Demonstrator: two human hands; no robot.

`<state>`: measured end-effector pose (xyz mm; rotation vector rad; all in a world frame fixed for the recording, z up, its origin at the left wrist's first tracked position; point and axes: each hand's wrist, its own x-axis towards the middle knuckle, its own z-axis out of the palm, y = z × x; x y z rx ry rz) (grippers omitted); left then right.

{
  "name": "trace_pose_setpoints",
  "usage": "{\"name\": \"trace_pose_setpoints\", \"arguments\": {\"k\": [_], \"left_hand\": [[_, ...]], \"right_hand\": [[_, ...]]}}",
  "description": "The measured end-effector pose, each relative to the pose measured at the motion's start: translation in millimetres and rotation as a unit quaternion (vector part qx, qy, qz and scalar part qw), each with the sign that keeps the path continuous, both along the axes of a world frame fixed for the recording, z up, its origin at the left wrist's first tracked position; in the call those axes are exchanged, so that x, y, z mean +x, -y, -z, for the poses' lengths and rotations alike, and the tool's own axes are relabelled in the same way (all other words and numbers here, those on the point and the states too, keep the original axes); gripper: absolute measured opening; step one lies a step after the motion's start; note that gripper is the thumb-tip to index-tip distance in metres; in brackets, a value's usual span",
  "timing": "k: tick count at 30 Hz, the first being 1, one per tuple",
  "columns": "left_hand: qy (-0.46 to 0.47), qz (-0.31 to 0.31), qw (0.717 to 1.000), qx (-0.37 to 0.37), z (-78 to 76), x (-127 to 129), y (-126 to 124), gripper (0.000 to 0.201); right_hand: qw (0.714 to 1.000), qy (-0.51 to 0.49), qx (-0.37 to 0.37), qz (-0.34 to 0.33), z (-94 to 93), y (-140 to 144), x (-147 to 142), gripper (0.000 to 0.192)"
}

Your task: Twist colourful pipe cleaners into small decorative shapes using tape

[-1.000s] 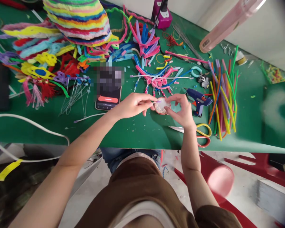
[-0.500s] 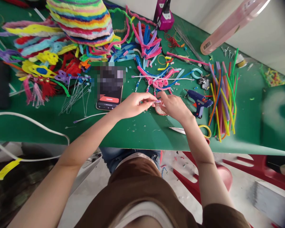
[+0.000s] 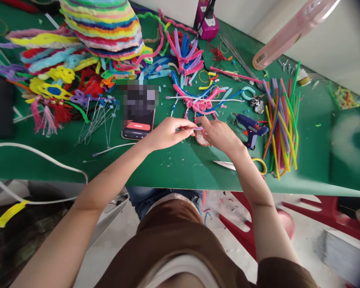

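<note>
over the green table [image 3: 174,168], no writing is legible. left hand [image 3: 168,134] and right hand [image 3: 217,134] meet fingertip to fingertip, both grips pinched on a small pale piece [image 3: 199,129] just above a round disc [image 3: 201,138] lying beneath the right palm, near the blue glue gun [image 3: 250,129].

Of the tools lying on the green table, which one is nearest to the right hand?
The scissors with yellow handles, just beside the right hand's wrist. The blue glue gun lies farther to the right.
</note>
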<state>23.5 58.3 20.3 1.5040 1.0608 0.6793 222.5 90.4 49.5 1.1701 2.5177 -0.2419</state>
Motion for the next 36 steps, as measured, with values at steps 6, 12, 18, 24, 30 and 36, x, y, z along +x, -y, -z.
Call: {"name": "trace_pose_setpoints", "arguments": {"k": [6,12,18,24,30,36], "left_hand": [[-0.008,0.002,1.0,0.005,2.6,-0.3,-0.5,0.036],[-0.006,0.003,1.0,0.02,0.7,-0.3,-0.6,0.034],[0.003,-0.004,0.999,0.037,-4.6,1.5,1.9,0.028],[0.003,-0.01,0.999,0.044,-10.2,2.7,5.0,0.033],[0.015,-0.015,0.998,0.051,-11.2,3.7,6.0,0.033],[0.013,-0.005,0.999,0.053,-13.9,3.6,7.3,0.032]], "right_hand": [[1.0,0.008,-0.007,-0.011,1.6,-2.8,-2.4,0.037],[0.997,-0.055,-0.039,0.023,5.8,-4.1,7.9,0.041],[0.898,-0.427,-0.038,0.099,29.6,8.9,30.1,0.039],[0.705,-0.687,-0.021,0.175,51.9,32.8,1.9,0.046],[0.698,-0.687,-0.043,0.198,62.5,34.4,-11.6,0.053],[0.643,-0.737,-0.078,0.192,65.2,34.8,-15.4,0.049]]}}
